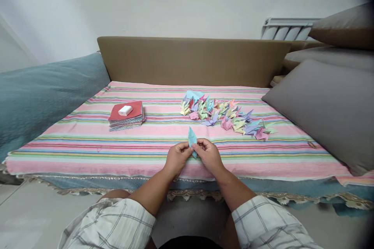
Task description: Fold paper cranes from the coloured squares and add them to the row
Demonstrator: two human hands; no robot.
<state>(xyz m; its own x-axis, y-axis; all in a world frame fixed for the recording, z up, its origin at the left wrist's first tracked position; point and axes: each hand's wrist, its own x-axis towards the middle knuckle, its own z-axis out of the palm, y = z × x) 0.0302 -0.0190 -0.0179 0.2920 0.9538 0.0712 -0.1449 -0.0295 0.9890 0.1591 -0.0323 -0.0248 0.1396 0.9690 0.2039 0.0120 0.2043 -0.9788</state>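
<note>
The person's left hand (177,158) and right hand (209,156) have their fingers clamped on a narrow, pointed, light-blue folded paper (192,137) above the pink striped fabric cover (78,154), near multicoloured folded-paper cranes (226,123).

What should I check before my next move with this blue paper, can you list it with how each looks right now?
1. Blue paper held from both sides: ok, left hand and right hand both pinch it.
2. Cranes away from the hands: ok, they lie beyond, touching neither.
3. White block on the stack: ok, it rests on the red top sheet.
4. Stack edges flush: not ok, they look uneven.
5. Creases sharp on the blue paper: cannot tell, too small here.
</note>
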